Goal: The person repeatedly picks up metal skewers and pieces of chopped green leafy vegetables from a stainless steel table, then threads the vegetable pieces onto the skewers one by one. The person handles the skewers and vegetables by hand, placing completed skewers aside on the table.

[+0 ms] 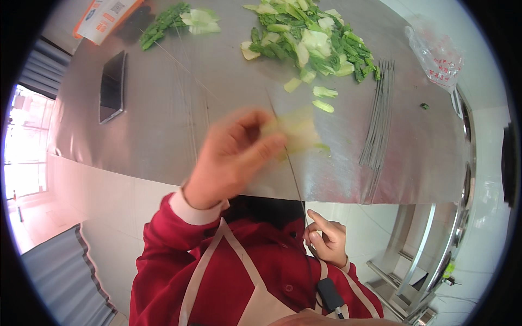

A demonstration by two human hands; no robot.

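Note:
My left hand (236,155), blurred, pinches a pale green piece of leafy vegetable (299,128) above the metal table. A thin skewer (293,171) runs up past or through this piece; the blur hides which. Its lower end is in the curled fingers of my right hand (328,238), close to my body at the table's front edge. Beyond the left hand lies a heap of cut green leaves and pale stalks (314,42). Two loose stalk pieces, one of them a short pale strip (323,106), lie nearer to me.
To the right is a bundle of thin grey skewers (378,114), with a clear plastic bag (440,61) behind it. Green leaves (167,24) with skewers lie at far left, near an orange-and-white package (104,18). A dark flat rectangular object (112,87) rests on the metal table (155,122).

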